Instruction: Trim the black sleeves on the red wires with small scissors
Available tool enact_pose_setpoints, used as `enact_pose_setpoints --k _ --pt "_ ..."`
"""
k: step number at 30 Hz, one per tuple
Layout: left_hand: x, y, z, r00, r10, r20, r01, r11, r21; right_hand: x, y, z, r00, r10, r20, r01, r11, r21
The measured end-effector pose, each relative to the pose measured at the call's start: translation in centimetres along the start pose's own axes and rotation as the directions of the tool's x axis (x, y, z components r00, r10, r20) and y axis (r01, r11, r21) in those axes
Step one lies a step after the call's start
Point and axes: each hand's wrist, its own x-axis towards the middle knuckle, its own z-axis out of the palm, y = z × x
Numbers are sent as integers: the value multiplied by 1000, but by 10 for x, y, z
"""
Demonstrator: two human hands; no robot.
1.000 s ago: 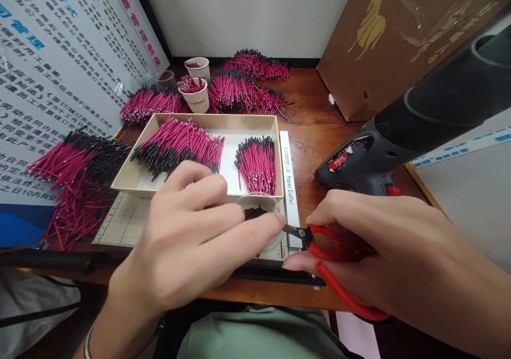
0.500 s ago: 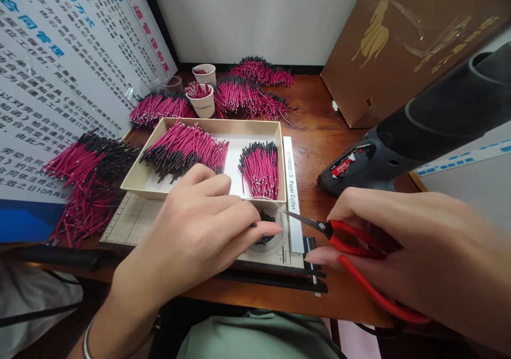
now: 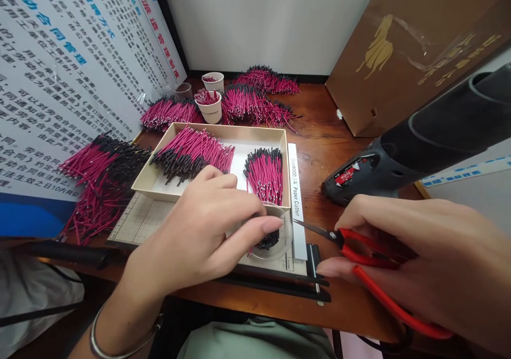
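Note:
My left hand (image 3: 203, 236) hovers over a small clear plastic cup (image 3: 284, 240) of black bits, its fingers pinched together; a thin magenta wire shows under the fingertips. My right hand (image 3: 431, 258) grips red-handled scissors (image 3: 359, 258), whose closed blades point left at the cup. Both hands are above a paper cutter board (image 3: 139, 218) at the table's front edge. Behind the cup stands a shallow beige box (image 3: 159, 172) holding two bundles of magenta wires with black ends (image 3: 265, 170).
A black heat gun (image 3: 419, 140) lies at the right. A brown cardboard box (image 3: 399, 45) stands behind it. Heaps of magenta wires (image 3: 99, 178) and white paper cups (image 3: 211, 106) sit left and back. A printed poster (image 3: 59, 71) leans on the left.
My right hand has pulled the scissors to the right, away from my left fingertips, and the blades now show. My left hand stays pinched at the cup. The view has tilted.

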Motion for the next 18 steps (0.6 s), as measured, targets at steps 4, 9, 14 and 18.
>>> enact_pose_setpoints --k 4,9,14,18 --pt "-3 -2 -8 987 -130 -96 131 991 6 1 0 -1 1000 -14 -2 14 1000 2" --pt "-3 -27 -18 783 -315 -537 305 946 -110 4 -3 -1 1000 -1 28 -2 997 78" --pt "-4 -60 -21 647 -447 -618 475 870 -132 1 -3 4 996 61 59 -66 994 82" --pt "-12 -81 -21 694 -507 -512 562 825 -55 -4 -1 8 992 84 90 -96 985 146"
